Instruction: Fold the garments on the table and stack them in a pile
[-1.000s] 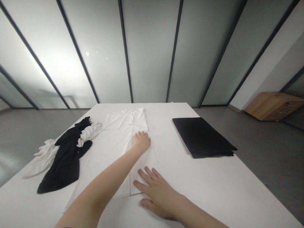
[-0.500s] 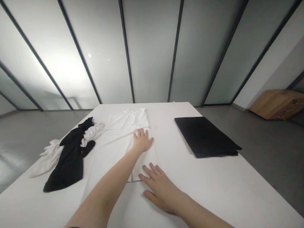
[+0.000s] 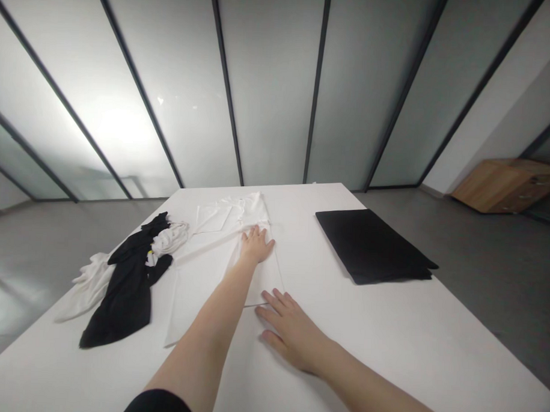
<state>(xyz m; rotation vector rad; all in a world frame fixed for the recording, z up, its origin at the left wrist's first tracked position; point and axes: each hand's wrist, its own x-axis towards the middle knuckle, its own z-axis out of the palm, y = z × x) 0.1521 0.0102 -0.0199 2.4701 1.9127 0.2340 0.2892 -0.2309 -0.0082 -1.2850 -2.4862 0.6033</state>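
Observation:
A white shirt (image 3: 204, 275) with a square pocket lies on the white table, its right side folded inward in a long strip. Flat on that strip rests my left hand (image 3: 256, 246), fingers spread, just below the bunched upper part. My right hand (image 3: 286, 326) is open too, palm down, its fingertips at the strip's lower right corner. Neither hand grips the cloth. My left forearm hides part of the shirt's lower edge.
Crumpled black clothing (image 3: 127, 291) and white clothing (image 3: 92, 287) lie along the table's left side. A neat black stack of flat cloth or sheets (image 3: 368, 248) sits at the right. A wooden cabinet (image 3: 505, 184) stands on the floor beyond.
The shirt's lower edge has shifted away from me, and the folded strip's end now lies beside my right fingertips. My left hand has moved slightly forward; both hands stay spread.

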